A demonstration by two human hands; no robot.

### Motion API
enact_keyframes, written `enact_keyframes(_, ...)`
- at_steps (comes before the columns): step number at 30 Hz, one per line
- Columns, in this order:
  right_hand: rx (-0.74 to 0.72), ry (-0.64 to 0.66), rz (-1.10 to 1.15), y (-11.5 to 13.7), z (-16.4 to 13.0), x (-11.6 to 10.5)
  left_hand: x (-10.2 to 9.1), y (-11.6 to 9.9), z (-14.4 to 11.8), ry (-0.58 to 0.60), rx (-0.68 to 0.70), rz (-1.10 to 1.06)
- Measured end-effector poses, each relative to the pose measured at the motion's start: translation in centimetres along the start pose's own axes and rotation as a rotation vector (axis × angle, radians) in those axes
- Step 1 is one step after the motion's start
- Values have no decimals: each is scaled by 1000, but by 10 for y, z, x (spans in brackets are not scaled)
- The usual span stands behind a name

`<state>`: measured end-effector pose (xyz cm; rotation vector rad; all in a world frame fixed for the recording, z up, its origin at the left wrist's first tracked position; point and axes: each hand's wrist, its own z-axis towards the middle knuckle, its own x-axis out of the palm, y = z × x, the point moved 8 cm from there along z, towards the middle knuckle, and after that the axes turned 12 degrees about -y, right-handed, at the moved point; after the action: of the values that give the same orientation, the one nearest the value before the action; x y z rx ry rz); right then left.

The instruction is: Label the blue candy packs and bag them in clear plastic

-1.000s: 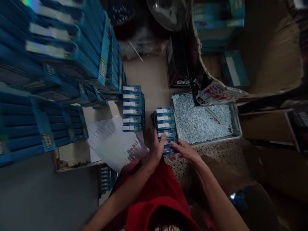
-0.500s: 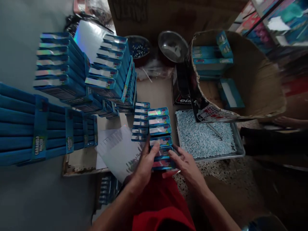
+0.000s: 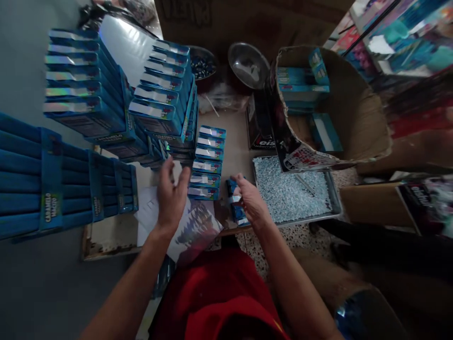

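My right hand [image 3: 249, 200] grips a small stack of blue candy packs [image 3: 236, 212] lying near the table's front edge, beside a metal tray of pale blue candies [image 3: 293, 191]. My left hand [image 3: 171, 196] hovers open, fingers spread, above white sheets of paper [image 3: 184, 224], just left of a standing row of blue packs [image 3: 208, 160]. It holds nothing.
Tall stacks of blue boxes [image 3: 85, 94] fill the left and back of the table. A torn cardboard box [image 3: 339, 108] with more blue packs stands at the right, and a metal bowl [image 3: 247, 63] sits behind. Banded blue bundles [image 3: 53, 184] lie at far left.
My left hand let go of the stack and moved left over the papers. The stack of packs came down flat under my right hand. The view shifted slightly.
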<state>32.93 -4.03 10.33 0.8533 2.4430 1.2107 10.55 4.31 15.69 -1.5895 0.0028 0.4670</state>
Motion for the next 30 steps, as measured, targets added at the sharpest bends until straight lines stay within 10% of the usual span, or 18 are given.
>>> enact_keyframes(4,56,-67,103,0,-11,-27,-37,-1,-61,-46,133,119)
enact_keyframes(8,96,-13,94,-11,-21,-41,14,62,-148,421,-564,-148)
enact_keyframes(12,86,42,-25,-23,-25,-59,63,83,-187,419,-924,-476)
enact_keyframes(19,109,199,-156,-42,-4,-102,98,100,-195,194,-907,-426)
enact_keyframes(23,-42,60,-283,-52,52,-125,127,121,-175,116,-671,-280)
enact_keyframes(30,-432,-112,-616,-43,143,-84,169,141,-117,-63,-332,93)
